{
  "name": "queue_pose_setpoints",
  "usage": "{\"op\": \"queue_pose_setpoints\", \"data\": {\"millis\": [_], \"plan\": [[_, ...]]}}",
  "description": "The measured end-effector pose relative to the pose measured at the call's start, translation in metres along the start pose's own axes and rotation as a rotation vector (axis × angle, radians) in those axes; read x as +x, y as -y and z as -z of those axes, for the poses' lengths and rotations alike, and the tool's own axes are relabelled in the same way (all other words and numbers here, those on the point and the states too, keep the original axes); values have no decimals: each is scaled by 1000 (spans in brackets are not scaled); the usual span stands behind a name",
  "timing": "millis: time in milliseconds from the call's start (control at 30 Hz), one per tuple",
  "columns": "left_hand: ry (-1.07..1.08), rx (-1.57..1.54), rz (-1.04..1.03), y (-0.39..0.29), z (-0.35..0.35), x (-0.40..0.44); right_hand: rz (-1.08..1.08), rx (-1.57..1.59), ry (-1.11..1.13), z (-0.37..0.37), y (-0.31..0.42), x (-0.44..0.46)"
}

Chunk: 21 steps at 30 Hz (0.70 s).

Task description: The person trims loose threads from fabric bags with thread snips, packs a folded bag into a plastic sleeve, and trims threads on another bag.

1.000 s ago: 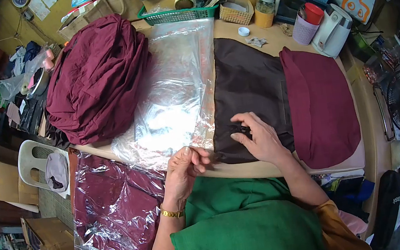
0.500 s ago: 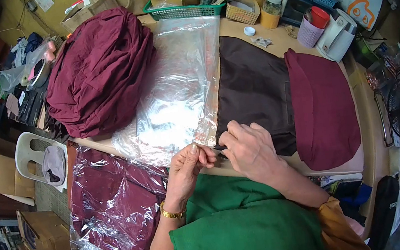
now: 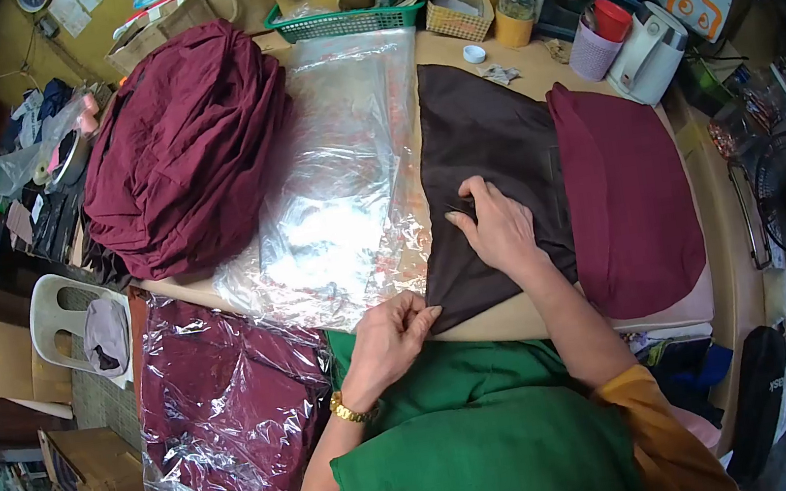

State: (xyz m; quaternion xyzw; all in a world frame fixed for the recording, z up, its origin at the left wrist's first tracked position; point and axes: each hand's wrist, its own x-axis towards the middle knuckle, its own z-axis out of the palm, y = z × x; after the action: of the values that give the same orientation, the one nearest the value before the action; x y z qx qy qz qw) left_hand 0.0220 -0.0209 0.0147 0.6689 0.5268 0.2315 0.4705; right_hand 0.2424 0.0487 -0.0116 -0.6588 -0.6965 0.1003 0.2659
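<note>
A dark brown cloth lies spread on the table in front of me. At its near left corner, my left hand pinches the edge between thumb and fingers. My right hand rests on the middle of this cloth, its thumb and fingers apart. Against the brown cloth's right side lies a folded maroon cloth; I cannot tell whether the two are joined. Left of the brown cloth are flat clear plastic bags, shiny with glare.
A big heap of maroon fabric sits at the table's left. Plastic-wrapped maroon fabric is below it, beside a white chair. Along the back stand a green basket, a jar, a lilac cup and a white kettle.
My right hand has moved up and away from my left, opening onto the brown cloth. The cloth's near edge is now flatter and straighter. My left hand has turned and shifted slightly down.
</note>
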Motion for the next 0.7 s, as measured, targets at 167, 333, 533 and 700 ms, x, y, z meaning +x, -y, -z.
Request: {"op": "queue_pose_setpoints", "data": {"millis": [167,333,533,700], "plan": [[-59,-139,-51,14,-10,1,92,638,390,36,41,-8],[-55,42,14,-10,6,-6,300,480,228,9,27,-15],[-91,346,-265,9,34,-22,146,483,156,24,29,-25],[-257,63,-245,-17,23,-11,241,497,123,22,38,-34]]}}
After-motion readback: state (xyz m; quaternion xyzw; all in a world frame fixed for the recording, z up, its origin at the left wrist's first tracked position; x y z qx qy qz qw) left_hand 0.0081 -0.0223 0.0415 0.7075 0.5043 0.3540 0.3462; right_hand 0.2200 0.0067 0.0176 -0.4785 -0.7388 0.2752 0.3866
